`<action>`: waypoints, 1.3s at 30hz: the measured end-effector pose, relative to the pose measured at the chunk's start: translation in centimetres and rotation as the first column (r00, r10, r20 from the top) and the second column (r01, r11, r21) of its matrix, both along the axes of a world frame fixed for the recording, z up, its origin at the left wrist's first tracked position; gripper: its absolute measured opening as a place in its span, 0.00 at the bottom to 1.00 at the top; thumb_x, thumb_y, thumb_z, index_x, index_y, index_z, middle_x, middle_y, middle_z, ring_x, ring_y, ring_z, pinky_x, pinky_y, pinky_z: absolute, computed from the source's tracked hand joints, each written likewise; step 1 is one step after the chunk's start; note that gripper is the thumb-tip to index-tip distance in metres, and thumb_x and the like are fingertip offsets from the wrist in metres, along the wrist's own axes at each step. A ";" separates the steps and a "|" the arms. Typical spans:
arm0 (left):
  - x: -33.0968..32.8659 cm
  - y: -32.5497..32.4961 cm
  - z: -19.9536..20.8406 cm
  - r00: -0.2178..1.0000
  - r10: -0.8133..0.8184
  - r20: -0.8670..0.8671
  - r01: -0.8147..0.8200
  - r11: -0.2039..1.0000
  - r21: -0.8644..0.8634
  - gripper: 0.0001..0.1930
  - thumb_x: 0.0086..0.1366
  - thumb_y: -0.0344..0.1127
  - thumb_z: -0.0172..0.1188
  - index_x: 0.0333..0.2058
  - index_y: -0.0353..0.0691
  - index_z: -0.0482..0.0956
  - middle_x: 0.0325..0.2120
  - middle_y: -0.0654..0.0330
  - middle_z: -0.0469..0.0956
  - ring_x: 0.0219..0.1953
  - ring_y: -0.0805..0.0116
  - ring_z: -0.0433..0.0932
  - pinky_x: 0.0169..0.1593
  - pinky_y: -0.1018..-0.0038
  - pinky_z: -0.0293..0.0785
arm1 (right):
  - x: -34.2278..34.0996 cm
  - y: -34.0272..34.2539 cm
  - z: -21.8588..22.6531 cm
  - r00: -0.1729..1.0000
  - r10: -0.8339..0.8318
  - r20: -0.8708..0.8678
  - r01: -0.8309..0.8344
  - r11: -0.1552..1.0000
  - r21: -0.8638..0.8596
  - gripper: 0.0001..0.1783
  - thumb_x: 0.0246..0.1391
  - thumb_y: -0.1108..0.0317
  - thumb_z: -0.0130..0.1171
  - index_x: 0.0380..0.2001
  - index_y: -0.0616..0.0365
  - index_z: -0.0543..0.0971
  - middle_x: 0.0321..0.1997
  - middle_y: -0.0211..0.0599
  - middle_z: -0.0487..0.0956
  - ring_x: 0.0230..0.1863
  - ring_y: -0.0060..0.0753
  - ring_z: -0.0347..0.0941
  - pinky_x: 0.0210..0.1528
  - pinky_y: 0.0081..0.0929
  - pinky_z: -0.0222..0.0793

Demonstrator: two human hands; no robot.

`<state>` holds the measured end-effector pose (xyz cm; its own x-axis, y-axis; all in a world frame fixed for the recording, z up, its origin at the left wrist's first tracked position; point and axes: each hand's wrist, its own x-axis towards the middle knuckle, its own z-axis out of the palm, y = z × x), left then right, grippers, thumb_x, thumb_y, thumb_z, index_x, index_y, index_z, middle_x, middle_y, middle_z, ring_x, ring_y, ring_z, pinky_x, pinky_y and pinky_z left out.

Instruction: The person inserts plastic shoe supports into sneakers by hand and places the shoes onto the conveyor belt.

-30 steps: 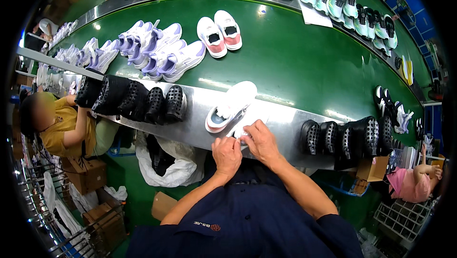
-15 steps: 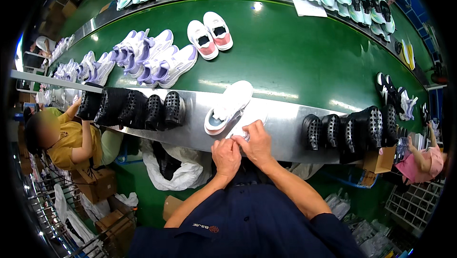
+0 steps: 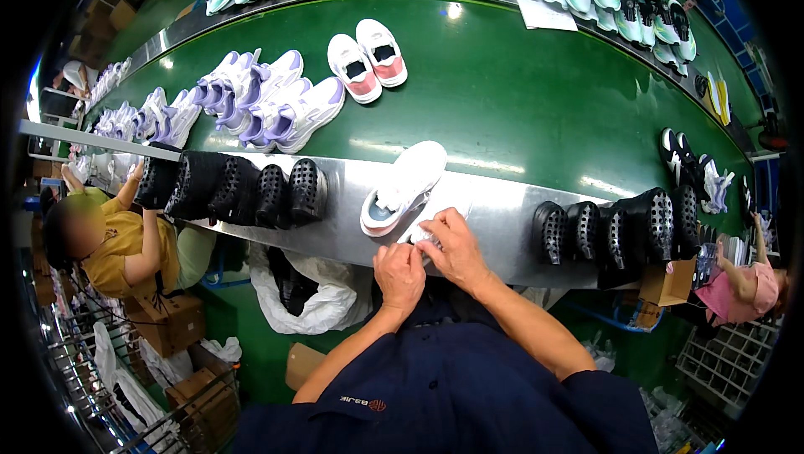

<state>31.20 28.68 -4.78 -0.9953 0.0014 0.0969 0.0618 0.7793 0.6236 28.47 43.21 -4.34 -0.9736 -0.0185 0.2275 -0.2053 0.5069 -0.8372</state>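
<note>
A white sneaker (image 3: 416,171) with a pale blue insole and a touch of pink at the heel lies on the metal ledge in front of me. Against its right side is a second white piece (image 3: 456,200), partly under my fingers; its kind is unclear. My right hand (image 3: 455,251) is closed with thumb and fingers on a crumpled white material (image 3: 421,233), perhaps paper. Close beside it, at the ledge's near edge, my left hand (image 3: 399,275) is closed, fingertips pinched toward the right hand. What the left fingers hold is hidden.
Black studded shoe forms (image 3: 307,192) line the ledge at left, more (image 3: 548,232) at right. White-and-pink sneakers (image 3: 383,54) and white-and-purple sneakers (image 3: 310,112) sit on the green belt (image 3: 502,94). A white sack (image 3: 310,307) hangs below. Co-workers sit left (image 3: 126,245) and right (image 3: 741,291).
My right hand has shifted slightly, its fingers rising a little off the left hand's fingertips. My left hand stays almost in place. The sneaker has not visibly moved.
</note>
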 end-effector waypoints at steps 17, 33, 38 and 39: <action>-0.1 0.3 0.1 1.000 -0.004 0.006 0.004 1.000 0.016 0.11 0.62 0.35 0.61 0.22 0.40 0.75 0.24 0.57 0.76 0.31 0.52 0.71 0.39 0.58 0.65 | 0.8 0.2 0.1 0.991 0.069 0.111 -0.065 0.997 -0.039 0.19 0.50 0.69 0.69 0.45 0.65 0.78 0.39 0.43 0.70 0.37 0.47 0.73 0.38 0.39 0.72; -5.6 -3.2 5.8 0.985 0.003 -0.171 -0.038 0.979 -0.200 0.21 0.56 0.34 0.69 0.48 0.37 0.77 0.38 0.52 0.75 0.46 0.51 0.72 0.47 0.58 0.68 | -10.0 1.8 1.6 0.948 0.318 0.027 -0.317 0.928 0.195 0.24 0.47 0.76 0.61 0.52 0.57 0.78 0.50 0.44 0.76 0.55 0.51 0.71 0.56 0.42 0.71; -9.4 -3.5 3.1 0.990 -0.139 0.012 0.139 0.976 -0.168 0.24 0.54 0.34 0.70 0.50 0.37 0.77 0.44 0.50 0.76 0.49 0.50 0.72 0.51 0.57 0.68 | -14.1 0.6 1.9 0.750 0.600 0.277 -0.661 0.688 0.299 0.23 0.47 0.73 0.62 0.50 0.54 0.80 0.51 0.39 0.77 0.55 0.49 0.71 0.58 0.41 0.71; -9.7 -3.7 2.5 0.989 -0.147 0.023 0.149 0.983 -0.110 0.24 0.54 0.35 0.71 0.49 0.37 0.77 0.44 0.50 0.76 0.49 0.50 0.73 0.52 0.56 0.67 | -14.4 0.6 2.2 0.745 0.600 0.292 -0.667 0.667 0.332 0.22 0.48 0.71 0.63 0.50 0.53 0.80 0.51 0.38 0.77 0.56 0.48 0.71 0.58 0.41 0.70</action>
